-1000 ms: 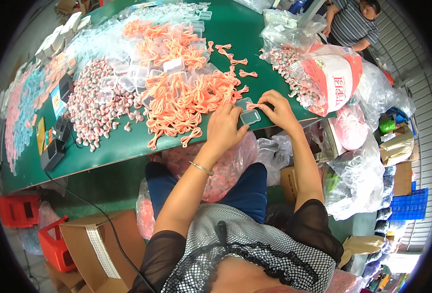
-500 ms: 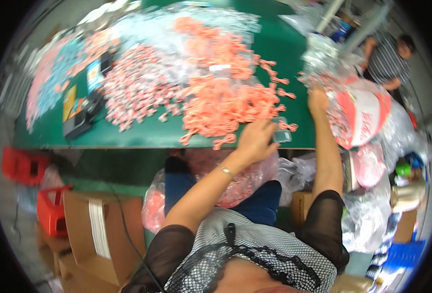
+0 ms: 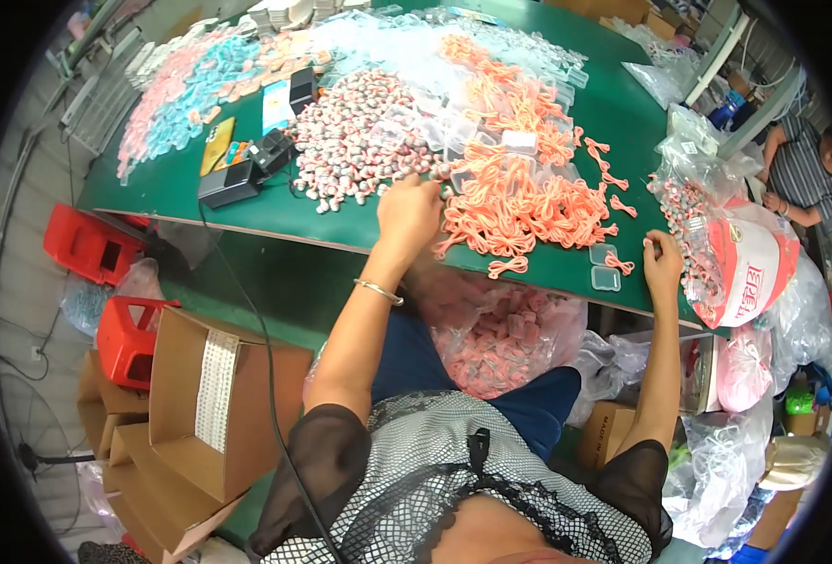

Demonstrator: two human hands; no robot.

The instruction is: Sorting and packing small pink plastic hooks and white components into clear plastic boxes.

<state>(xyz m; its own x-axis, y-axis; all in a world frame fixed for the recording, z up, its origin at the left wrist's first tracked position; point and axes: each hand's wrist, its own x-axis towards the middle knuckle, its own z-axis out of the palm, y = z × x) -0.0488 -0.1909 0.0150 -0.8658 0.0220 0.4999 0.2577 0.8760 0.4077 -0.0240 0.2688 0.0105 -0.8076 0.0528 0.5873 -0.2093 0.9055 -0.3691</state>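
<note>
My left hand reaches to the right end of a heap of small pink-and-grey pieces. Its fingers are bent together at the pieces, and what they grip is hidden. Beside it spreads a pile of looped coral cords. My right hand, fingers curled in a pinch, is over the table's right front; anything in it is too small to name. To its left lies a small clear plastic case, hinged open, with a single coral cord at its side.
Clear cases cover the back of the green table. Black devices lie at left. A bag of small pieces sits at the right edge. Cartons and red stools stand at left; a person is far right.
My left hand has gone from beside the open case leftward to the pink-and-grey heap. My right hand has drawn back from the bag toward the table's front edge. The whole view has shifted.
</note>
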